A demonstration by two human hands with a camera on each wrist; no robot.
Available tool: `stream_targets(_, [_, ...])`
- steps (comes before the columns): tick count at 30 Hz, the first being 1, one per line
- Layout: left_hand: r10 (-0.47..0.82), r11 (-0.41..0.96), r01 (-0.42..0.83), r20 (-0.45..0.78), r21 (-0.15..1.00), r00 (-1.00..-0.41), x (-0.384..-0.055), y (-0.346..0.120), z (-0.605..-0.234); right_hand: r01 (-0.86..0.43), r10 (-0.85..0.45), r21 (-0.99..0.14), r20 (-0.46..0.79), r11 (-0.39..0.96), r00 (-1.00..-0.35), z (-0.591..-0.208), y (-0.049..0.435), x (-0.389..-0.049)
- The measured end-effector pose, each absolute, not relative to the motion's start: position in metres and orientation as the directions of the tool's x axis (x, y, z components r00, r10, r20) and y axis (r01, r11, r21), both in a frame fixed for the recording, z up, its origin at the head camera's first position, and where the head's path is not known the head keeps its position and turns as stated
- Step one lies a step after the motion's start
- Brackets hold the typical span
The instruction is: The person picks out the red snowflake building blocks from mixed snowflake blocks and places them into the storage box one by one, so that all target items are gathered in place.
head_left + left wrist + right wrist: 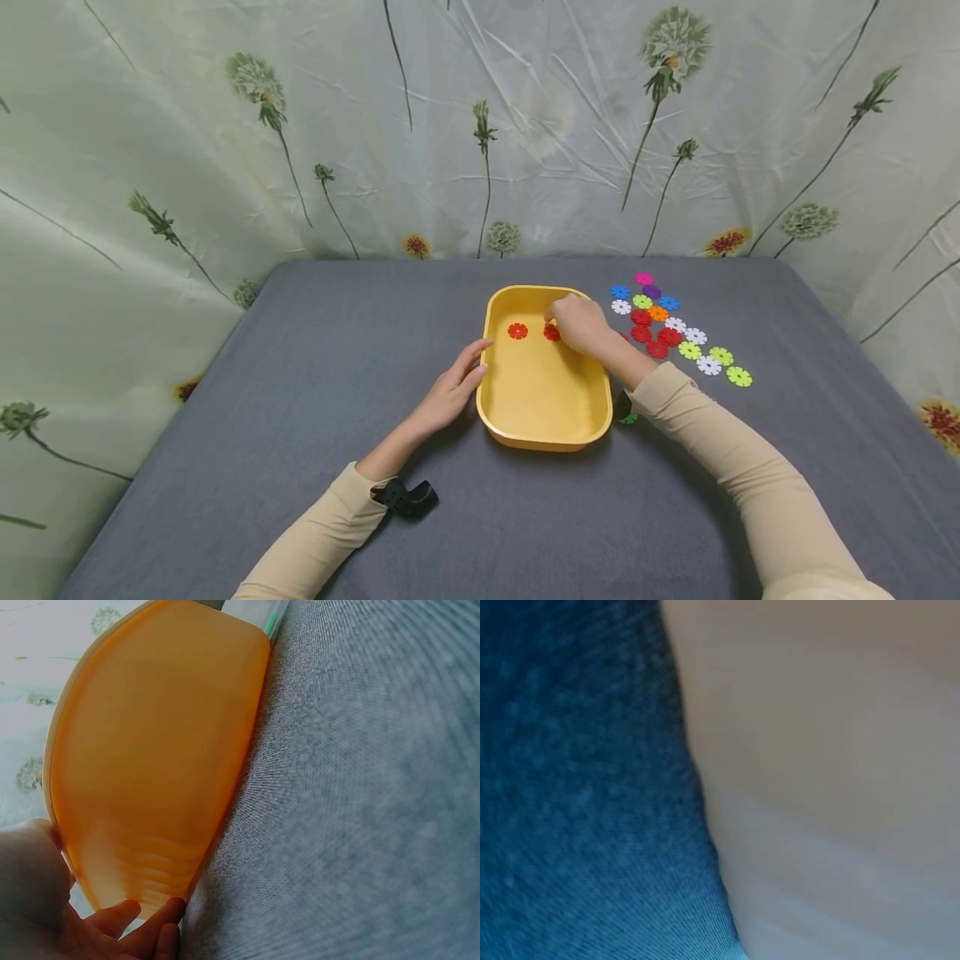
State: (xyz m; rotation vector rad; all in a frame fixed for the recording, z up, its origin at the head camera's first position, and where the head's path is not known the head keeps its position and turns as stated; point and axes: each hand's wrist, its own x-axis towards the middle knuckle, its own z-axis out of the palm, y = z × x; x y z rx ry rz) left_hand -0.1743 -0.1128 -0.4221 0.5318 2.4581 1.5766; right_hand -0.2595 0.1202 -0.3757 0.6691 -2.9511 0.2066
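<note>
Beige sleeves (322, 521) extend from the near side over a grey surface (360, 333). The left hand (450, 393) touches the left side of a yellow tray (543, 392), its grip relaxed. Inside the tray's far end, the right hand (581, 325) meets a red disc (552, 334); whether its grip pinches it, I cannot tell. Coloured discs (670, 337) lie right.

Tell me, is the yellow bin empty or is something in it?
Not empty: a red disc shows inside the yellow bin, with another red disc by the right hand.
</note>
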Motion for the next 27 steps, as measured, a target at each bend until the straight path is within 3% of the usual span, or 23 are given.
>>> stream_targets(9, [0.376, 0.38, 0.209, 0.056, 0.901, -0.925, -0.174, -0.111, -0.422, -0.443, -0.42, -0.155, 0.164, 0.883, -0.893, -0.373, 0.122, -0.256])
stream_targets(18, [0.367, 0.383, 0.215, 0.066, 0.898, -0.928, -0.173, -0.109, -0.422, -0.494, -0.428, -0.341, 0.252, 0.8, -0.868, -0.374, 0.13, -0.254])
stream_targets(27, [0.352, 0.39, 0.206, 0.061, 0.897, -0.934, -0.172, -0.11, -0.42, -0.563, -0.35, -0.49, 0.46, 0.666, -0.816, -0.376, 0.145, -0.247])
